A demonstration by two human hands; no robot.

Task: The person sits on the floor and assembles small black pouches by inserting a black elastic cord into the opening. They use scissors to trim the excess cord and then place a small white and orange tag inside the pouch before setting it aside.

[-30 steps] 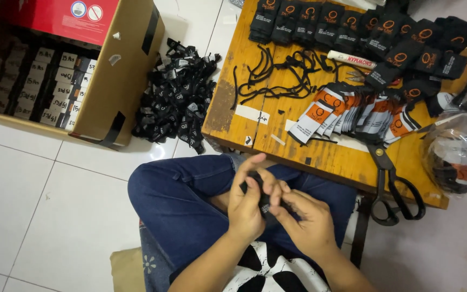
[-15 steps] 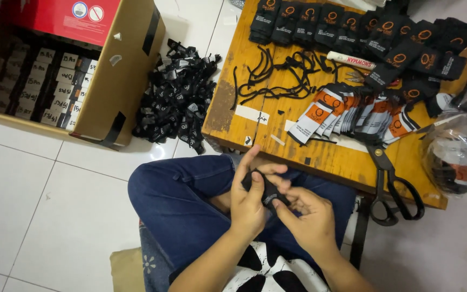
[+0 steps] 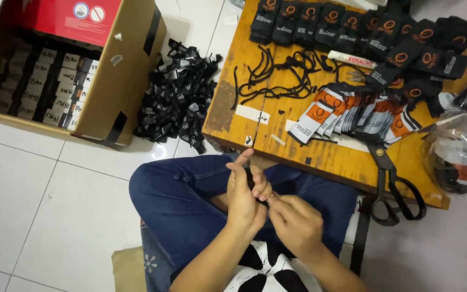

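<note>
A small black piece (image 3: pixel 253 186) sits over the person's lap, just off the wooden table's (image 3: pixel 320 157) near edge. The left hand (image 3: pixel 244 197) curls its fingers around it, forefinger sticking up. The right hand (image 3: pixel 295 221) pinches its lower end with closed fingertips.

We see one cardboard box (image 3: pixel 131 81), one pair of scissors (image 3: pixel 393 186), one marker (image 3: pixel 352 59), two hands.
</note>
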